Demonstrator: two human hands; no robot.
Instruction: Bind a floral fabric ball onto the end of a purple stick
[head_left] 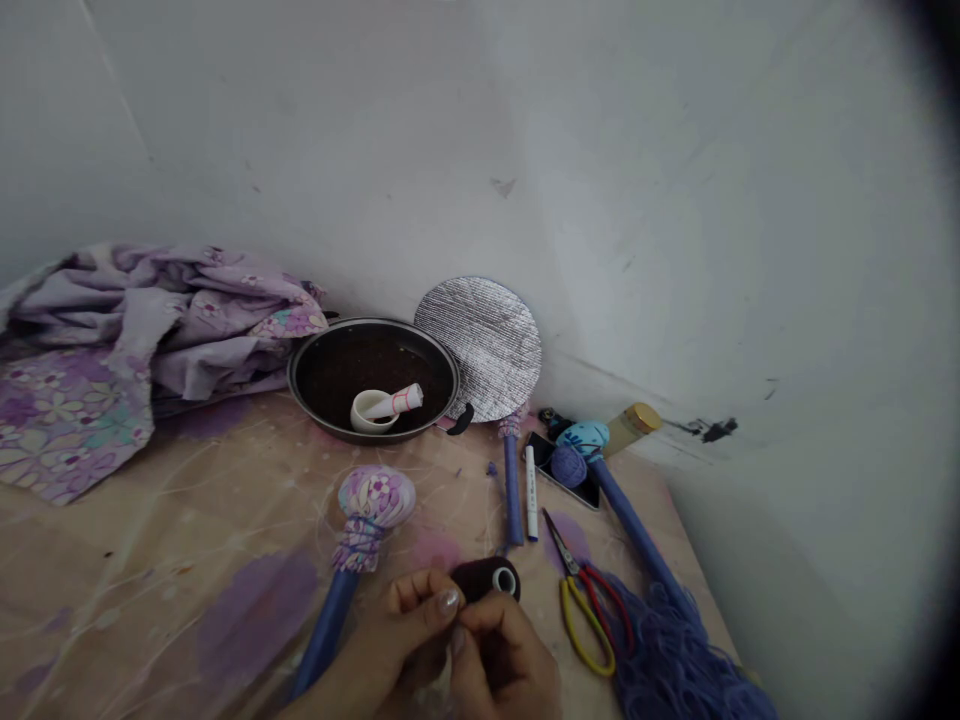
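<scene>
Holding both hands close together low in the view, over a patterned table cover [150, 570], and nearly meeting at the fingertips. Pinching with the left hand [416, 625], pressing thumb to forefinger and showing a shiny thumbnail. Pinching likewise with the right hand [514, 655], closing thumb and forefinger at the tips and curling the other fingers inward. Being unable to tell, at this size, whether gripping anything fine between those tips. Having a dark spool [472, 576] lying on its side just beyond the fingertips, showing its pale hollow core at the right end. Stretching the left forearm just beside a blue-handled stick with a flowered cloth head [375, 497], bound round below the bulge. Facing, farther back, a dark pan [322, 375] containing a small white cup [364, 417] with a white roll [405, 401] tilting out over its rim. Seeing a silvery disc [487, 345] propped behind the pan near the wall [675, 200], and a heap of flowered cloth [217, 345] at the left. Having scissors [572, 567] near the right hand, lying beside a tangle of blue yarn [675, 665]. Seeing beyond them a white marker [532, 490], a blue yarn ball [568, 466] and a gold-capped jar [634, 423].
</scene>
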